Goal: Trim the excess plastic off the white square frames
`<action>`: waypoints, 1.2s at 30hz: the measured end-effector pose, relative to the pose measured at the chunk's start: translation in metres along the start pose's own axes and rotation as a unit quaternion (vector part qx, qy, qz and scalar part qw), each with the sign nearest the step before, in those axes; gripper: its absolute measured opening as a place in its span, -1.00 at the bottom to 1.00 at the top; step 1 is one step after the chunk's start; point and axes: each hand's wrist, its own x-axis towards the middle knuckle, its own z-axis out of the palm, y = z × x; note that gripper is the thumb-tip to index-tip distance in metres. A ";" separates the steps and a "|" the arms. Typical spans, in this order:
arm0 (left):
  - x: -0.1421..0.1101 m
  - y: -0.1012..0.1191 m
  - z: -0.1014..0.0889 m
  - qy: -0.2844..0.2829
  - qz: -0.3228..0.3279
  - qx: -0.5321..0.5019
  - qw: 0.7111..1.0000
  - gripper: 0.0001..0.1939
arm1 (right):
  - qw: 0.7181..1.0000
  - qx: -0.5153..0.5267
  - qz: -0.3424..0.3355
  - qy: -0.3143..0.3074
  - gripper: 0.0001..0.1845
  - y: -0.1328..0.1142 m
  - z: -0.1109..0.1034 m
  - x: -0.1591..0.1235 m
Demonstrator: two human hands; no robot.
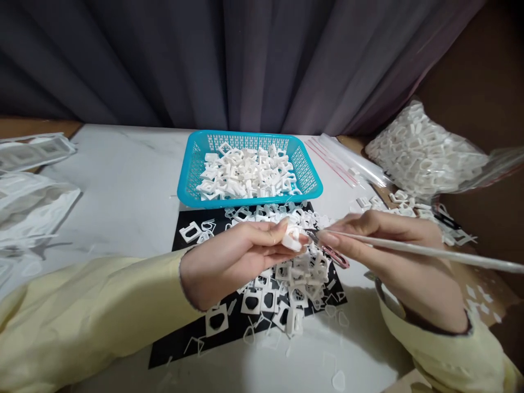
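Observation:
My left hand (254, 243) pinches a small white cut-out piece (292, 237) with a hole in it, between thumb and fingers, above a black mat (164, 341). My right hand (372, 234) is close by on the right, its fingertips closed on a long thin white strip (429, 251) that reaches out past the right edge of the view. Just below the right fingertips shows a pink-handled tool (336, 256); whether the hand touches it I cannot tell. Beneath both hands, many white cut-out pieces (303, 278) and thin offcuts lie piled on the mat.
Behind the mat stands a blue plastic basket (186, 185) holding white pieces. A clear bag (426, 153) full of white pieces sits at the back right, beside a flat clear zip bag (352, 158). More white bagged material (36, 204) lies on the left. Grey curtain (245, 65) hangs behind.

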 end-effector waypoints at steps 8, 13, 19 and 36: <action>0.000 0.001 0.002 -0.010 0.003 -0.055 0.998 -0.79 | 0.998 0.038 -0.043 -0.020 -0.69 0.000 0.010 0.000; -0.001 -0.001 0.002 -0.006 0.003 -0.058 0.998 -0.81 | 0.997 0.068 -0.018 -0.023 -0.68 0.002 0.013 -0.001; -0.002 -0.002 0.001 -0.031 0.004 -0.052 0.998 -0.78 | 0.998 0.065 -0.014 -0.018 -0.67 0.002 0.015 -0.003; 0.000 -0.001 0.003 0.005 0.009 -0.028 1.000 -0.80 | 0.989 -0.068 -0.133 0.019 -0.80 0.009 0.032 -0.013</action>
